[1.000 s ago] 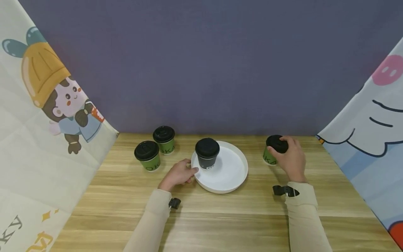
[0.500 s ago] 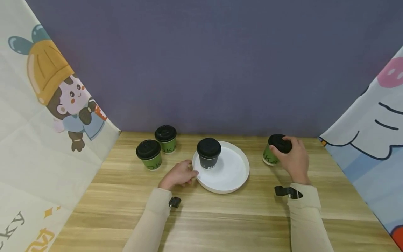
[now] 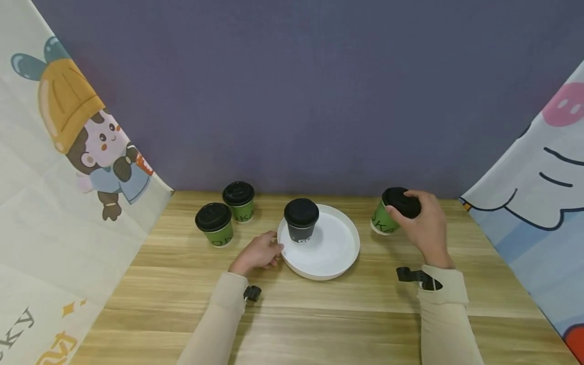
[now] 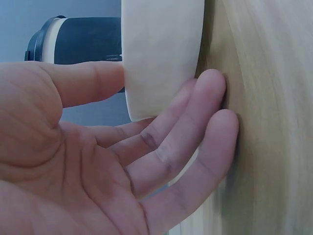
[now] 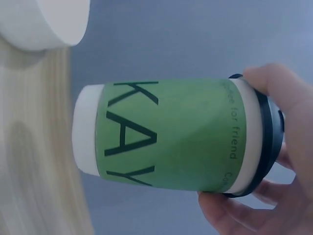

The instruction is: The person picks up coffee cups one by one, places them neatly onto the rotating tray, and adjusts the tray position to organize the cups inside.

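My right hand (image 3: 422, 225) grips a green paper cup (image 3: 383, 218) by its black lid (image 3: 401, 202). The green paper cup (image 5: 166, 134) hangs tilted just above the wooden table (image 3: 319, 314), right of the white plate (image 3: 330, 248). A black cup (image 3: 301, 220) with a black lid stands on the plate's left part. My left hand (image 3: 257, 252) rests on the table with its thumb and fingers against the plate's left rim (image 4: 161, 54); the fingers (image 4: 195, 122) are nearly straight.
Two more green cups with black lids (image 3: 214, 224) (image 3: 239, 202) stand at the back left of the table. Printed cloth panels (image 3: 59, 177) (image 3: 543, 192) close in both sides, and a dark wall (image 3: 296, 91) stands behind.
My right hand has lifted the green cup off the table, tilted it and carried it slightly left toward the plate. The left hand has stayed at the plate's rim.
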Available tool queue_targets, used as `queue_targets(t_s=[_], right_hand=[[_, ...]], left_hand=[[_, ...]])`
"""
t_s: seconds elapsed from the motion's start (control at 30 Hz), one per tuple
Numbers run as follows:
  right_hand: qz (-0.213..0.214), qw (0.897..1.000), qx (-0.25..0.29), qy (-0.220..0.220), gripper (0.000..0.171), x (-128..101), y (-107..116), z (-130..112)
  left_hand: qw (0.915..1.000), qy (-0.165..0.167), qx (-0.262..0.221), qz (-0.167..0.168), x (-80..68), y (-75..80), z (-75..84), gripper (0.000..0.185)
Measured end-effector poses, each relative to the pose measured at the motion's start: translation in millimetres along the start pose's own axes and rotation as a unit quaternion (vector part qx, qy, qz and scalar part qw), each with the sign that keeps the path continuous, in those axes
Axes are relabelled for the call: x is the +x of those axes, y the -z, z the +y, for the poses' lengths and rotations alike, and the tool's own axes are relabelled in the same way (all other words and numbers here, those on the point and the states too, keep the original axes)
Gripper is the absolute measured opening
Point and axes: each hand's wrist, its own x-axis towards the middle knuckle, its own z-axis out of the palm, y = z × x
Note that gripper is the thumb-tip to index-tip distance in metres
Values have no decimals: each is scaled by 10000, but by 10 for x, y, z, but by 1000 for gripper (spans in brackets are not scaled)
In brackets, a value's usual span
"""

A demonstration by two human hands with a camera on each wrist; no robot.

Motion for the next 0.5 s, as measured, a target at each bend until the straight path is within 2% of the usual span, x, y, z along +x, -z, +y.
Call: queue_targets(t_s=[0.3, 0.5], right_hand=[[-211, 9991, 260, 266, 56, -13, 50, -182], [-607, 9957, 476, 512, 56, -25, 94, -312]], left_hand=[[9995, 3, -67, 305, 53, -21, -56, 41], [9986, 82, -167, 496, 85, -49, -69, 41]])
